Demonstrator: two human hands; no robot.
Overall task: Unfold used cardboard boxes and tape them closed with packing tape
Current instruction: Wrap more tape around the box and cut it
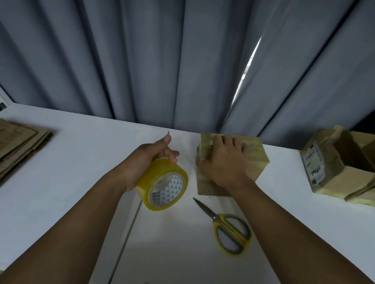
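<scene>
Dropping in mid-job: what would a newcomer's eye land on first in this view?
The yellow roll of packing tape, gripped in the left hand at centre, stands out first. Beside it the right hand presses on a small taped box near the far edge of the table, with yellow-handled scissors lying just in front.

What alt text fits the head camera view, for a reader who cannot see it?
Seen from above, a person's left hand holds a yellow roll of packing tape while the right hand presses on a small brown cardboard box on a white table. Yellow-handled scissors lie nearer the person; flattened cardboard lies at left, taped open boxes at right.
</scene>
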